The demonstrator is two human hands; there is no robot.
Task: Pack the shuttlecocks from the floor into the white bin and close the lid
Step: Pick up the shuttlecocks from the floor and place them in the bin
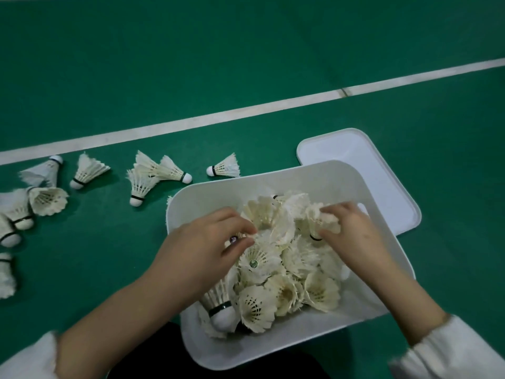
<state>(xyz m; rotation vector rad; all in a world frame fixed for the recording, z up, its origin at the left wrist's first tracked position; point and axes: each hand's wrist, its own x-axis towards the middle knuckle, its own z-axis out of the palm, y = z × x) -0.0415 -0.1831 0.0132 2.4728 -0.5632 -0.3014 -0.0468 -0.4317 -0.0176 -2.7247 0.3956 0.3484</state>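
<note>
The white bin [278,348] stands open on the green floor, holding several white feather shuttlecocks [273,291]. Both hands are inside it. My left hand [207,247] pinches a shuttlecock [240,237] at the pile's left side. My right hand [352,231] grips the feathers of another shuttlecock [318,218] at the pile's far right. The white lid [382,170] lies flat on the floor behind the bin, partly hidden by its far rim. Several more shuttlecocks lie on the floor to the left, such as one [225,166] just beyond the bin's far left corner.
A white court line [246,113] crosses the green floor diagonally behind the bin. Loose shuttlecocks [87,170] spread along the left, reaching the frame's left edge [11,231]. Dark clothing [153,346] shows at the bottom, next to the bin.
</note>
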